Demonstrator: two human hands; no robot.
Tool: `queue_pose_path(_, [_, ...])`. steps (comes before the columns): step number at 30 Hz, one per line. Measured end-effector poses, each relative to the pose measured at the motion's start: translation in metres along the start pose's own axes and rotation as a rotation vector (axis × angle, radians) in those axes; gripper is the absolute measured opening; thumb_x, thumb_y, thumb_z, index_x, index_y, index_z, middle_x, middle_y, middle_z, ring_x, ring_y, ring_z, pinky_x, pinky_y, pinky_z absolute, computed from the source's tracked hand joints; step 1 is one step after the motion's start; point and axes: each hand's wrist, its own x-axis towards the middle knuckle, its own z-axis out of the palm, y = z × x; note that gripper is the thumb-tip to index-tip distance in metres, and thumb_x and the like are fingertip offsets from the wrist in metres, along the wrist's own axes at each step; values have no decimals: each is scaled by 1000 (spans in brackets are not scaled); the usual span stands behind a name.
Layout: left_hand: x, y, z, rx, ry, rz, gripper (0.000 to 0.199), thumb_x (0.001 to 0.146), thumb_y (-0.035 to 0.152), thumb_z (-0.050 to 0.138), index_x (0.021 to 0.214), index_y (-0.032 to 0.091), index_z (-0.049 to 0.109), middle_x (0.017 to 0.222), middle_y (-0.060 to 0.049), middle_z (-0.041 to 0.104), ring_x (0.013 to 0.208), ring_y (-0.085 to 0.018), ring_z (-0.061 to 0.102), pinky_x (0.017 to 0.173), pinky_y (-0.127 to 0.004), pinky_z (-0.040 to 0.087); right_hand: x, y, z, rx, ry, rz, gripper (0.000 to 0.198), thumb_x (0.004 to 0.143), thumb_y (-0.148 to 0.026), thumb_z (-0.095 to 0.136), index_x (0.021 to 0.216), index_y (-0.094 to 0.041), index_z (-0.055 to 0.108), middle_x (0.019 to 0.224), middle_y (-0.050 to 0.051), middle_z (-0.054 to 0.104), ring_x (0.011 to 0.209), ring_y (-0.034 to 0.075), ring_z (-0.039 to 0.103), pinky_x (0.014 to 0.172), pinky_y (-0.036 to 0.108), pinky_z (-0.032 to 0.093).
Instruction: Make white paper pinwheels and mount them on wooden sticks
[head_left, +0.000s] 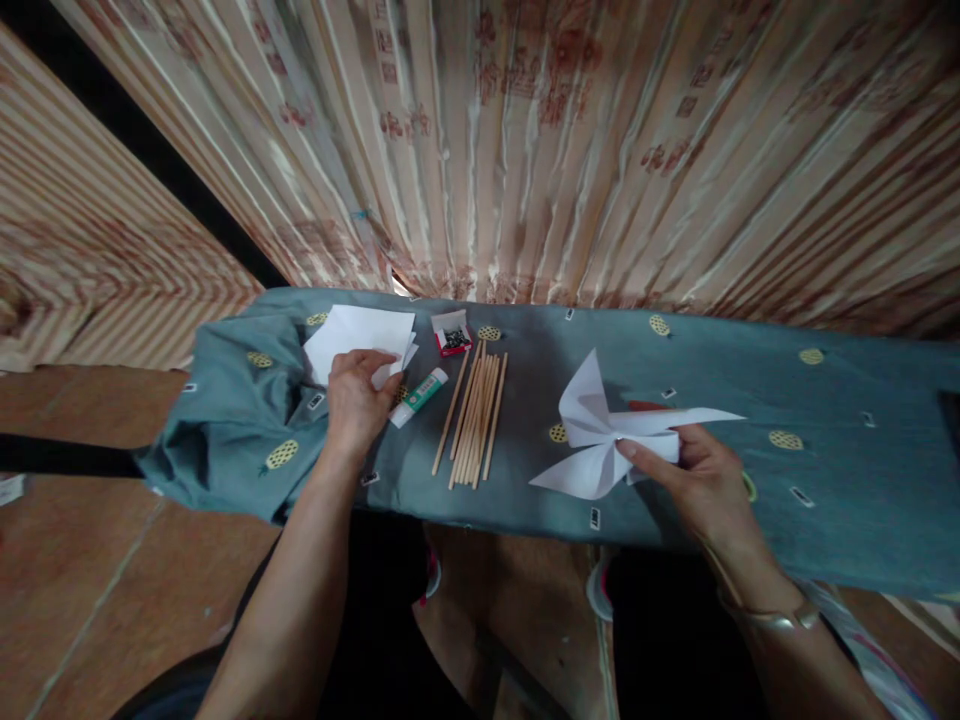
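In my right hand [694, 460] is a white paper pinwheel [589, 410], gripped with the thumb by its centre and the fingers behind it. Its folded blades spread left and right above the cloth. At the left, my left hand [360, 395] pinches the near right corner of a stack of white paper sheets [360, 330]; how many sheets are between the fingers is hidden. A green and white glue stick [418, 397] lies just right of that hand. Several thin wooden sticks [476, 420] lie in a loose bundle between my hands.
A small open red and white box [451, 335] of dark small pieces stands behind the sticks. A grey-green cloth with pineapple prints [862, 450] covers the narrow table. Pleated patterned curtains [525, 150] hang at its back edge, and a black bar [150, 140] crosses at the left.
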Motion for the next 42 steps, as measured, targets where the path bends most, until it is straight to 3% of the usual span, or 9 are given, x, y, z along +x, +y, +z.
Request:
queue_pose_path(4, [0, -14, 3, 128, -54, -3, 34, 77, 26, 72, 109, 14, 72, 114, -13, 69, 111, -34, 58, 101, -48, 47, 1, 2, 0, -4, 4, -2, 55, 57, -44, 91, 105, -22, 75, 93, 4, 80, 76, 22, 73, 67, 33, 60])
queue_pose_path(8, [-2, -12, 10, 120, -37, 26, 32, 78, 24, 70, 109, 16, 71, 113, -12, 70, 111, -34, 59, 100, -49, 48, 2, 2, 2, 13, 7, 11, 55, 56, -42, 92, 104, -22, 75, 93, 3, 80, 77, 21, 74, 69, 33, 61])
queue_pose_path(14, [-10, 16, 28, -81, -58, 253, 15, 88, 21, 63, 97, 20, 75, 104, -8, 72, 102, -25, 63, 93, -40, 51, 1, 0, 1, 16, 18, 17, 52, 56, -40, 92, 101, -22, 75, 91, 2, 80, 76, 21, 74, 69, 33, 61])
queue_pose_path(20, [-26, 50, 46, -105, -174, 386, 13, 89, 20, 63, 92, 19, 76, 97, -8, 73, 96, -25, 64, 87, -41, 50, 2, 3, -1, 6, -1, -10, 49, 60, -39, 90, 103, -22, 74, 92, 3, 81, 76, 20, 74, 68, 32, 61])
queue_pose_path(28, [-29, 64, 56, -27, -253, 342, 26, 87, 24, 68, 112, 15, 70, 109, -11, 70, 105, -30, 60, 91, -45, 48, 0, 1, -1, -36, -6, -47, 50, 61, -41, 89, 104, -22, 73, 93, 4, 81, 78, 22, 75, 70, 34, 62])
queue_pose_path(35, [-27, 77, 65, -53, -266, 408, 13, 87, 20, 67, 100, 19, 73, 108, -8, 69, 105, -28, 59, 90, -43, 47, 0, 1, -3, -75, 2, -81, 48, 63, -42, 87, 104, -22, 73, 97, 5, 80, 81, 22, 75, 73, 35, 61])
queue_pose_path(42, [-25, 83, 66, 30, -321, 412, 18, 85, 23, 70, 102, 17, 71, 110, -10, 69, 107, -32, 57, 87, -45, 46, -1, 1, -3, -68, -25, -120, 49, 64, -39, 86, 109, -22, 71, 89, 3, 80, 78, 22, 75, 71, 36, 62])
